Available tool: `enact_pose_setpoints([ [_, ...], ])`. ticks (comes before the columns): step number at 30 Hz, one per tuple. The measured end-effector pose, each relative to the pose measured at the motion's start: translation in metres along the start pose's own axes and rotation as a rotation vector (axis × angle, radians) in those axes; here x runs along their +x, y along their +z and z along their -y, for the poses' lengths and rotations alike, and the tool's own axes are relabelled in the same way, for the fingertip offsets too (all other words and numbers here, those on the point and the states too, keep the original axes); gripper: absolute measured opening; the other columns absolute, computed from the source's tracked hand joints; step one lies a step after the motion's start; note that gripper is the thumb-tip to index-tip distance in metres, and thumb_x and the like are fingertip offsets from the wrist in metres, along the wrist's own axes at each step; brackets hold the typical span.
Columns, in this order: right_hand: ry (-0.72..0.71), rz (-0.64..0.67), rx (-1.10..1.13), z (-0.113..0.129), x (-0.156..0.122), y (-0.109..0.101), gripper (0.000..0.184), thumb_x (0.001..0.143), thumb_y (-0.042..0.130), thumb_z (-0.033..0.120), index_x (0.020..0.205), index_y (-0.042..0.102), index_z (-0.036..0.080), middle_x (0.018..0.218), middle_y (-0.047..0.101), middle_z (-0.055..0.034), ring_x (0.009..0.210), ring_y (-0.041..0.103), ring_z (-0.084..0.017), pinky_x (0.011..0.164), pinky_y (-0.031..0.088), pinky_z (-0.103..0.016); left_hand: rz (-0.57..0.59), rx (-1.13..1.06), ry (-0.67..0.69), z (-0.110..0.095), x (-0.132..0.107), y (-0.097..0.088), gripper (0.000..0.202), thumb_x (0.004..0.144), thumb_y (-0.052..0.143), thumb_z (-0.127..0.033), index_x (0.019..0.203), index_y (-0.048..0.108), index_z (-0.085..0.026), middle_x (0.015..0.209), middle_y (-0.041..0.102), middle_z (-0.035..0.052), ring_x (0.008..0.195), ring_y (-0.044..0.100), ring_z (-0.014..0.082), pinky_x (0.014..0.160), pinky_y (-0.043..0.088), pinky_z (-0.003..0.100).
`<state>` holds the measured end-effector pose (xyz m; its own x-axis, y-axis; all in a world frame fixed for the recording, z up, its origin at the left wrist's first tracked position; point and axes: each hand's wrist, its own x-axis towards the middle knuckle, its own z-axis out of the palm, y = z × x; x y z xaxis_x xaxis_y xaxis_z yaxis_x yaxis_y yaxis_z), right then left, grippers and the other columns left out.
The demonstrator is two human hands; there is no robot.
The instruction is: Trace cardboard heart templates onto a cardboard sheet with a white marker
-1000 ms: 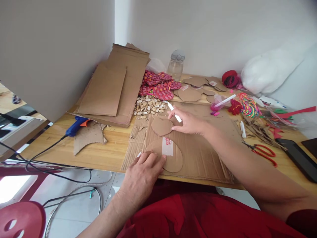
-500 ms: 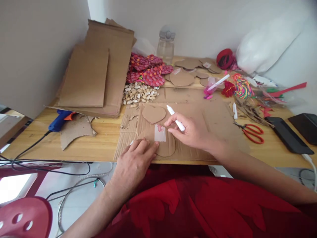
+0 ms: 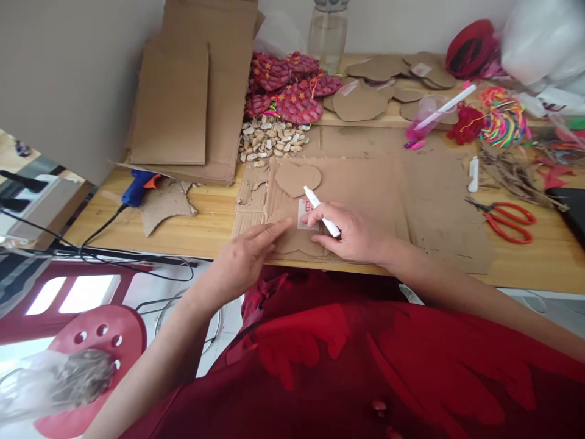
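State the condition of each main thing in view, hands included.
Left hand: open, fingers extended over larger cardboard piece
Right hand: closed around white pen
White pen: held, tilted
Heart cutout: lying flat
Red-handled tool: handles spread
Glue gun: lying down, corded
Bottle: upright
Peanut shells: loosely heaped
Multicoloured cord: bundled
Cardboard sheets: stacked

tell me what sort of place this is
Probably a handicraft workspace, judging by the blue-and-orange glue gun, the flat heart-shaped brown cardboard piece and the bundle of multicoloured strands set out around the pale wooden tabletop.
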<state>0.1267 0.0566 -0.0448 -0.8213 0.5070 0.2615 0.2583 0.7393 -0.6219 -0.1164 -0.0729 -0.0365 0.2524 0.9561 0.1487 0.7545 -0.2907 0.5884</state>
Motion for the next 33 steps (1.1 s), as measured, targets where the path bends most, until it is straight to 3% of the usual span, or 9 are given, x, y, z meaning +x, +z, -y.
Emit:
enact_pose_setpoints([
  [4, 0.000, -0.009, -0.027, 0.001, 0.000, 0.000, 0.022, 0.086, 0.069, 0.018, 0.103, 0.058, 0.027, 0.111, 0.073, -0.0035, 0.101, 0.067, -0.024, 0.089, 0.049, -0.038, -0.083, -0.296, -0.119, 0.018, -0.005, -0.004, 0.055, 0.105, 0.041, -0.022, 0.160, 0.035, -0.025, 0.130, 0.069, 0.0075, 0.122, 0.063, 0.0165, 0.112, 0.048, 0.037],
  [8, -0.008, -0.010, -0.028, -0.001, -0.001, 0.001, 0.021, 0.087, 0.069, 0.018, 0.102, 0.057, 0.027, 0.113, 0.073, -0.0030, 0.101, 0.067, -0.023, 0.089, 0.048, -0.037, -0.179, -0.424, -0.149, 0.026, -0.006, 0.001, 0.055, 0.104, 0.046, -0.025, 0.159, 0.037, -0.024, 0.129, 0.067, 0.0085, 0.122, 0.062, 0.0157, 0.113, 0.046, 0.037],
  [12, -0.026, -0.021, -0.026, -0.004, -0.002, 0.002, 0.022, 0.087, 0.069, 0.017, 0.103, 0.057, 0.027, 0.120, 0.073, -0.0033, 0.107, 0.068, -0.023, 0.092, 0.049, -0.037, -0.141, -0.526, -0.148, 0.029, -0.008, 0.004, 0.059, 0.100, 0.057, -0.025, 0.157, 0.041, -0.026, 0.138, 0.063, 0.0091, 0.132, 0.059, 0.0182, 0.117, 0.045, 0.037],
  [19, -0.079, -0.028, -0.008, -0.006, -0.001, 0.003, 0.025, 0.086, 0.069, 0.014, 0.104, 0.056, 0.026, 0.120, 0.074, -0.0049, 0.109, 0.068, -0.023, 0.091, 0.051, -0.037, -0.128, -0.371, -0.131, 0.031, -0.011, 0.005, 0.064, 0.091, 0.073, -0.030, 0.151, 0.051, -0.033, 0.131, 0.069, 0.0053, 0.124, 0.065, 0.0205, 0.111, 0.051, 0.036],
  [26, -0.097, -0.031, 0.008, -0.003, 0.001, 0.000, 0.027, 0.085, 0.071, 0.012, 0.104, 0.056, 0.025, 0.113, 0.074, -0.0035, 0.103, 0.068, -0.021, 0.092, 0.051, -0.035, -0.165, -0.198, -0.023, 0.033, -0.008, 0.003, 0.048, 0.090, 0.076, -0.033, 0.136, 0.067, -0.029, 0.135, 0.070, 0.0073, 0.128, 0.064, 0.0233, 0.115, 0.049, 0.038],
  [33, -0.087, -0.006, 0.042, -0.002, 0.001, 0.000, 0.028, 0.086, 0.068, 0.011, 0.104, 0.054, 0.025, 0.116, 0.075, -0.0035, 0.111, 0.067, -0.022, 0.097, 0.049, -0.038, -0.194, -0.156, 0.004, 0.034, -0.008, 0.006, 0.044, 0.089, 0.076, -0.034, 0.133, 0.070, -0.028, 0.132, 0.072, 0.0079, 0.127, 0.066, 0.0240, 0.114, 0.050, 0.039],
])
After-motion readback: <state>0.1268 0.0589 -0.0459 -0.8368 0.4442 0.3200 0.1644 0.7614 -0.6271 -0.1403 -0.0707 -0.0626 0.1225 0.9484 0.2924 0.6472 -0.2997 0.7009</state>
